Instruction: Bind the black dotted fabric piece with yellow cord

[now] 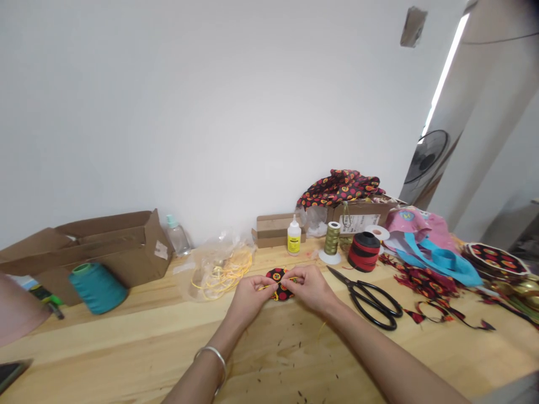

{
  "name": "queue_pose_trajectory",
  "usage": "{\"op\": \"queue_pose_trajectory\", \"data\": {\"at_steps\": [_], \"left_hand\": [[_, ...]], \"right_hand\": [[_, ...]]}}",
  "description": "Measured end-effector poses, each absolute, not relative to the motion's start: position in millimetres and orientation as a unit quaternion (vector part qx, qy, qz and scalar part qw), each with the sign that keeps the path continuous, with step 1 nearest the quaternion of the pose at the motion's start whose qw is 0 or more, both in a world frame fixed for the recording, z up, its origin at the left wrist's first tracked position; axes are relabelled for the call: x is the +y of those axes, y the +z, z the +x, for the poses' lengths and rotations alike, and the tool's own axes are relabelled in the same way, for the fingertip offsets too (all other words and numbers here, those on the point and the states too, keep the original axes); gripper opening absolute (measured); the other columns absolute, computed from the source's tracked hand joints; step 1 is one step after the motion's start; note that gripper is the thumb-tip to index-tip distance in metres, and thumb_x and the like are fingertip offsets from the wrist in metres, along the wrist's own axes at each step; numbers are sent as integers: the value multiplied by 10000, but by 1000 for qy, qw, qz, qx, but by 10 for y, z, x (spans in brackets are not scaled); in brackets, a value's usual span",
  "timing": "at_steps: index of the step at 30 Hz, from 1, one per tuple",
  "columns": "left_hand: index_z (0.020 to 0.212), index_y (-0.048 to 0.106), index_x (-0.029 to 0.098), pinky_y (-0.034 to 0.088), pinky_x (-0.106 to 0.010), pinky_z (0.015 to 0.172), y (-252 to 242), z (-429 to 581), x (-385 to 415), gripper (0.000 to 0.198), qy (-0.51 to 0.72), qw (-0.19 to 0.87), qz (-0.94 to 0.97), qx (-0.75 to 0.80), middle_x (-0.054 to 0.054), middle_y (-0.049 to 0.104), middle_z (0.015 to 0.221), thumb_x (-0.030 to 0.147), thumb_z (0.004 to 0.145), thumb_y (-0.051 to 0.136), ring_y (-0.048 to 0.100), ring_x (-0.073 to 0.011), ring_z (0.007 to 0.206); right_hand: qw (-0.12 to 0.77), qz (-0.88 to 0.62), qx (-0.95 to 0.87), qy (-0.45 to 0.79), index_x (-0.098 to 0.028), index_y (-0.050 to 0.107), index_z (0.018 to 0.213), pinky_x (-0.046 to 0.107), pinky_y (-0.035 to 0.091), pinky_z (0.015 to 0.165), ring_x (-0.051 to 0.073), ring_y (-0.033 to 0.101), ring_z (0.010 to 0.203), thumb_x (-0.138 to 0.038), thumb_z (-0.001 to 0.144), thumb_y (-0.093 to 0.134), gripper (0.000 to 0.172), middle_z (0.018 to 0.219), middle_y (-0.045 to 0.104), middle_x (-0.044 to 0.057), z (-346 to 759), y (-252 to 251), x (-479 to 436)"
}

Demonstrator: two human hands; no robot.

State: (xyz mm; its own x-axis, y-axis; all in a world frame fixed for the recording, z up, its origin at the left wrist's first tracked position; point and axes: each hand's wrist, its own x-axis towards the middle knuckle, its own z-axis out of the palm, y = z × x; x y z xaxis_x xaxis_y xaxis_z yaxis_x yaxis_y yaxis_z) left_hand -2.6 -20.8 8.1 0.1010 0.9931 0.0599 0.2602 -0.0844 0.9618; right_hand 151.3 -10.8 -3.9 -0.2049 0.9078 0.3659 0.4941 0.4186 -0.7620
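Note:
A small rounded piece of black fabric (277,274) with red and orange spots lies on the wooden table between my hands. Yellow cord (266,287) runs across it. My left hand (248,298) pinches the cord at the fabric's left side, thumb against forefinger. From the right, my right hand (312,287) is closed in a pinch on the same cord over the fabric. The fingertips nearly meet and hide part of the cord and the fabric beneath. Black-handled scissors (370,300) lie just right of my right hand, blades pointing up and left.
Behind my hands stand a glue bottle (293,235), a gold thread spool (332,238) and a red-black spool (364,252). Tangled yellow cord in plastic (227,269), a teal cone (97,288) and a cardboard box (122,252) sit left. Pink and blue fabric (421,233) lies right.

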Motion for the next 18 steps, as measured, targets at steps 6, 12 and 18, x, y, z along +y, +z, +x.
{"op": "queue_pose_trajectory", "data": {"at_steps": [6, 12, 18], "left_hand": [[627, 640, 112, 335, -173, 435, 79, -19, -244, 219, 390, 451, 630, 497, -4, 609, 536, 317, 582, 582, 458, -81, 436], [663, 645, 112, 360, -185, 481, 43, -41, -223, 237, 386, 483, 632, 467, -20, 637, 589, 329, 584, 590, 505, -101, 489], [646, 631, 107, 381, -191, 496, 60, -48, -211, 223, 406, 516, 602, 453, -29, 641, 593, 314, 563, 618, 523, -103, 503]], "right_hand": [[422, -505, -697, 287, -158, 657, 674, 175, 321, 411, 87, 475, 460, -294, 652, 511, 201, 575, 615, 13, 1488, -91, -82], [422, -474, -697, 334, -137, 650, 702, 170, 344, 430, 87, 491, 481, -279, 664, 498, 211, 604, 618, 16, 1479, -44, -104], [406, -441, -703, 383, -123, 655, 694, 189, 375, 514, 114, 518, 583, -247, 688, 463, 228, 660, 620, 28, 1483, 28, -144]]}}
